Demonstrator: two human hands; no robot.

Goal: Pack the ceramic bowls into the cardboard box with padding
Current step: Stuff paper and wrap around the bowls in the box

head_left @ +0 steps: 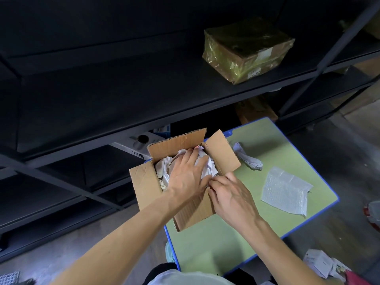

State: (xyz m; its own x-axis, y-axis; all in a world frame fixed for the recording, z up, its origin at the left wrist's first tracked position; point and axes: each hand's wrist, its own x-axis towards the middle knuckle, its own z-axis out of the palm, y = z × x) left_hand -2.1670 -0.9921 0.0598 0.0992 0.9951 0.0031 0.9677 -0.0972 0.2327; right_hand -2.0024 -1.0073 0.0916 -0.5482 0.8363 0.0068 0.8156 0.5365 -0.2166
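2 hands at cardboard box (144,186): L hand (186,175) fingers (193,157) wide on padding (210,167); R hand (232,199) curled at flap (195,211), grip unclear.

The scene was dimly lit overall. The dark shelving (102,89) was left almost without detail, and its upper tiers were sunk in near-black. The strongest light was cast on the green table (267,219) and the forearms, apparently from above. Soft shadows were thrown beneath the left hand (185,173) and the right hand (232,198) onto the cardboard box (144,186), and a small one was thrown beside the bubble wrap (285,190). Faint glare was caught on the taped parcel (246,50). Straight shelf rails were bent by wide-angle distortion towards the edges. The corners were darkened and softened, and the floor clutter there was rendered slightly blurred.
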